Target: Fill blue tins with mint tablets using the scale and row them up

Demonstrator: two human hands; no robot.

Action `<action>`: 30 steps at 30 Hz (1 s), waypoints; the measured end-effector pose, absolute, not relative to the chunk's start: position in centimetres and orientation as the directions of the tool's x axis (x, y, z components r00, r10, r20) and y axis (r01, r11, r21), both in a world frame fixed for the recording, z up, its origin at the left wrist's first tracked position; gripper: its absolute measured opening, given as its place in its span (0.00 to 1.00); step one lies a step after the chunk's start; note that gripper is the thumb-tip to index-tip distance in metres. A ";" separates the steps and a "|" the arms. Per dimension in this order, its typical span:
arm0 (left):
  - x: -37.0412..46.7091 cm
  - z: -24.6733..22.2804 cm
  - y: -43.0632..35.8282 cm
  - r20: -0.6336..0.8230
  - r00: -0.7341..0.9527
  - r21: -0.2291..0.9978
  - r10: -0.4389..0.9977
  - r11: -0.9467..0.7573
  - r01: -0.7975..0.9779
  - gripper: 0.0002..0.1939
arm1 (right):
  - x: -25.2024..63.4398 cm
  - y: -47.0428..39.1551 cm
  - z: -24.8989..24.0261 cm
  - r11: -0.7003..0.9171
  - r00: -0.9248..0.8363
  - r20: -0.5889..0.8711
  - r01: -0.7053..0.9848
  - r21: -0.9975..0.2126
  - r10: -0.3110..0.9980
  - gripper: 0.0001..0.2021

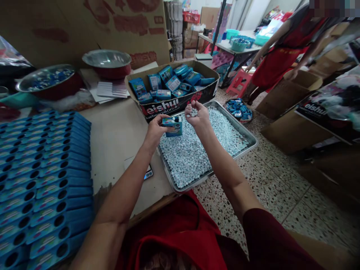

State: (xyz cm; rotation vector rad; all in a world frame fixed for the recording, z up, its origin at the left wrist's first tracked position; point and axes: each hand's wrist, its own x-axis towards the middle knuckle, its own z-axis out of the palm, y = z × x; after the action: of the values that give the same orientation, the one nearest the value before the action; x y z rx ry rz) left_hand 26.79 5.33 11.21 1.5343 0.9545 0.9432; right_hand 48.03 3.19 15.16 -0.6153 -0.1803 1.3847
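My left hand (156, 131) grips a small blue box (174, 128) with white pieces showing at its open top. Just right of it, my right hand (197, 115) is cupped palm up, its fingers curled around a small heap of white pieces (192, 112). Both hands are above a metal tray (251, 137) spread with many pale round pieces (188, 161). Behind them, a cardboard carton (172, 106) holds several blue packets (173, 83).
Rows of blue boxes (63, 165) cover the left side. A scale (148, 173) lies by my left forearm. Metal bowls (107, 60) stand behind. On the floor is a basket of blue packets (239, 109); a person in a red apron (281, 62) stands at the right.
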 end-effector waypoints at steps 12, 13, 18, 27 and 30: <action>28.2 11.5 5.2 0.120 0.371 0.977 0.921 -0.176 0.121 0.28 | 44.7 1.5 16.5 0.227 0.326 -0.020 -0.699 -0.678 0.945 0.16; 28.3 11.4 5.1 0.107 0.366 0.983 0.925 -0.154 0.103 0.28 | 44.6 1.5 16.4 0.240 0.335 -0.004 -0.683 -0.690 0.942 0.17; 28.4 11.4 4.8 0.094 0.360 0.993 0.928 -0.111 0.026 0.28 | 44.7 1.8 15.9 0.271 0.375 0.044 -0.577 -0.771 0.926 0.25; 28.9 10.8 5.2 0.059 0.383 0.998 0.922 -0.044 -0.046 0.29 | 44.7 0.3 14.9 0.382 0.395 0.237 -0.344 -0.858 0.888 0.30; 28.1 10.8 6.0 0.085 0.389 0.989 0.917 -0.031 -0.143 0.31 | 47.2 -1.1 14.0 0.372 0.412 0.264 -0.207 -0.905 0.872 0.30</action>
State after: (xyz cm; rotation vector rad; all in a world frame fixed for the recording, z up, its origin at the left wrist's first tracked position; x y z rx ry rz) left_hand 28.09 5.97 10.85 1.3183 0.7844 1.0077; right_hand 47.15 -1.09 14.00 -0.9261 -0.8719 0.8167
